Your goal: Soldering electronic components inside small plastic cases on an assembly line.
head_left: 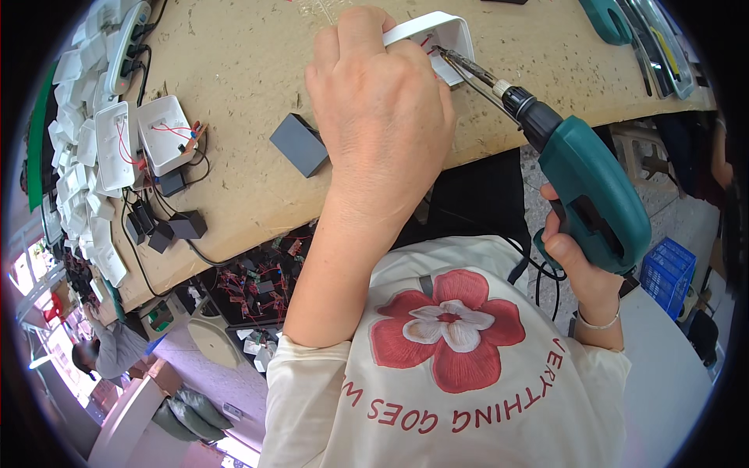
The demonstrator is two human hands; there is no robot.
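My left hand [382, 101] is closed round a white plastic housing [460, 35], its open side facing right; the fingertips are partly hidden behind it. Short red wires [426, 43] show inside the housing. My right hand [579, 261] grips a green soldering gun [597, 187] by its handle, finger near the trigger. The gun's metal tip points up and left into the housing, at the red wires; I cannot tell whether it touches them. Beside my left wrist a dark grey block [299, 146] rests on the table.
White housings [164, 140] with red wires and a small circuit board lie left, near black adapters [187, 225] with cables. A long pile of white housings [74, 164] and a power strip [126, 51] line the left edge. A tray of red-wired boards [253, 285] sits below the table edge.
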